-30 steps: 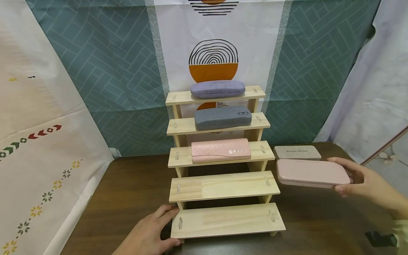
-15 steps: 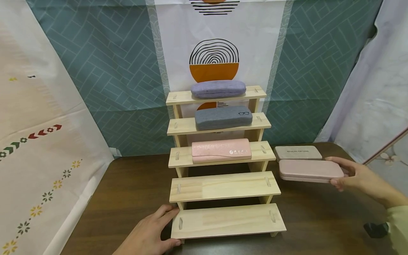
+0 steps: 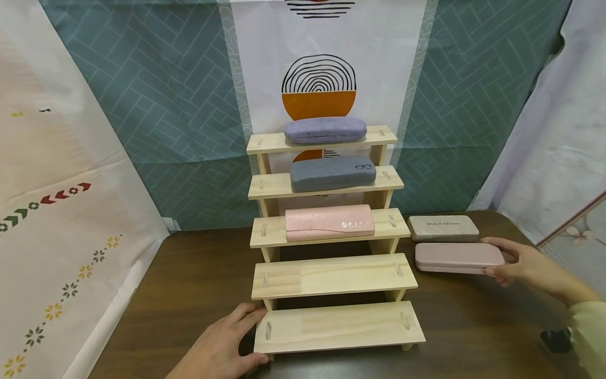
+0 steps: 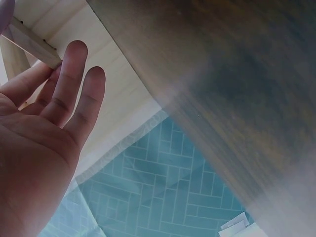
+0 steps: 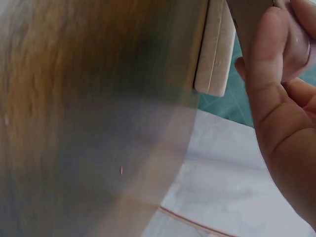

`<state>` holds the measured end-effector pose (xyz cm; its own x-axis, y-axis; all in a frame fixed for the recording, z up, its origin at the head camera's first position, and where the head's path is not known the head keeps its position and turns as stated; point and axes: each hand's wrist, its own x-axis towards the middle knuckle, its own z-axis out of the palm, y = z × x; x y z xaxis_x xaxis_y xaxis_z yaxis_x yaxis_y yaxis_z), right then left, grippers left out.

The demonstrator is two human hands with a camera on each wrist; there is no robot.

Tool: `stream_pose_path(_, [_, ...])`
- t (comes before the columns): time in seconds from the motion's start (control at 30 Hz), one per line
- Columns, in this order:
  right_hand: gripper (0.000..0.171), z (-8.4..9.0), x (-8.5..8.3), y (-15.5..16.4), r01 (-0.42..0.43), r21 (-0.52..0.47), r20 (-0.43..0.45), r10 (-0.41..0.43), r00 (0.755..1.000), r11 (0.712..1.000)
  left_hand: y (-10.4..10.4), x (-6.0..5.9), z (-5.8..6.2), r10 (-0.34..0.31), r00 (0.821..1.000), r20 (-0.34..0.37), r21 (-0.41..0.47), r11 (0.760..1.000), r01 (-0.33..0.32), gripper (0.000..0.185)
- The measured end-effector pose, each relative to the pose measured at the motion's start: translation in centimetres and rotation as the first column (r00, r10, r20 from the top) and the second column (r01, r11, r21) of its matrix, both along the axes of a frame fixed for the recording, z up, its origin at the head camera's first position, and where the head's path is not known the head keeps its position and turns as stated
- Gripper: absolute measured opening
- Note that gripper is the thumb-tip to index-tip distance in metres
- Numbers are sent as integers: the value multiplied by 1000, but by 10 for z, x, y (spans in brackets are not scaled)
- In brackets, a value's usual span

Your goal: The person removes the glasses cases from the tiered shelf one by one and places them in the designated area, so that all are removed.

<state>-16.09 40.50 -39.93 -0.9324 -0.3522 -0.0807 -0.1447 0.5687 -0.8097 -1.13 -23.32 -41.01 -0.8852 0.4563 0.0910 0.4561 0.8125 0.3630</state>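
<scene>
Dusty-pink case (image 3: pixel 456 257) has sunk, right end pinched by right hand (image 3: pixel 527 266), just in front of off-white case (image 3: pixel 443 227); table (image 3: pixel 203 273) contact unclear; likely setting-down; left hand (image 3: pixel 222 345), fingers loosely extended, touches stand (image 3: pixel 338 327).

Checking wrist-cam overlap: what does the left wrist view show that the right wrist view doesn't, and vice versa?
Left wrist only: the left grip, touching the wooden rack.
Right wrist only: the right grip, holding the dusty-pink case; also a beige case and pale red-lined cloth.
Both: brown tabletop and teal patterned cloth.
</scene>
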Motion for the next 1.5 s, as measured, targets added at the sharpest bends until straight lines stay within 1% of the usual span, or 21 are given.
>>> stream_pose_path(0.03, [65,-1,-1,0,-13,22,3,13,1000,1000,0,0,0,3,1000,3,-2,1000,-3,77])
stream_pose_path(0.07, [67,-2,-2,0,-25,66,-5,25,1000,997,0,0,1,5,1000,6,-4,1000,-5,77])
stream_pose_path(0.1, [69,-3,-3,0,-36,119,-19,38,999,992,0,-1,1,7,1000,9,-5,1000,-7,77])
stream_pose_path(0.13, [70,-5,-4,1,-44,188,-49,54,997,981,0,-1,1,11,1000,13,-9,1000,-11,77])
stream_pose_path(0.17, [72,-5,-5,1,-43,269,-79,66,995,962,1,-1,2,14,1000,17,-12,1000,-14,77])
stream_pose_path(0.2, [77,-6,-6,0,-33,347,-110,75,991,937,1,-1,2,17,1000,20,-14,1000,-16,77])
stream_pose_path(0.27, [84,-8,-7,0,-1,479,-173,95,980,878,1,-2,2,18,1000,14,-16,1000,-18,77])
stream_pose_path(0.33, [85,-10,-10,0,22,550,-232,128,964,835,1,-2,2,17,1000,3,-18,1000,-17,76])
stream_pose_path(0.37, [85,-11,-11,0,27,571,-251,143,957,821,1,-2,2,16,1000,-2,-16,1000,-16,76])
stream_pose_path(0.47, [82,-15,-15,0,23,607,-284,190,940,795,1,-1,1,12,1000,-18,-11,1000,-12,75])
stream_pose_path(0.53, [79,-17,-17,0,19,620,-293,208,933,784,1,-1,1,12,1000,-22,-10,1000,-12,75])
stream_pose_path(0.63, [79,-19,-21,0,19,618,-289,205,935,786,1,-1,1,14,1000,-23,-8,1000,-14,75])
stream_pose_path(0.8, [83,-20,-26,0,16,606,-288,201,936,796,0,-1,0,14,999,-31,-7,1000,-15,75])
stream_pose_path(0.93, [82,-21,-28,-2,18,597,-292,196,936,802,0,-1,0,8,999,-31,-10,1000,-9,75])
stream_pose_path(1.1, [79,-19,-32,-5,32,591,-284,171,944,806,0,0,0,8,1000,-12,-9,1000,-8,76])
stream_pose_path(1.27, [77,-17,-36,-5,37,598,-265,154,952,801,1,0,1,7,1000,7,-14,1000,-7,76])
stream_pose_path(1.5, [74,-18,-39,-1,49,596,-271,144,952,801,2,-1,2,8,1000,31,-15,1000,-7,77])
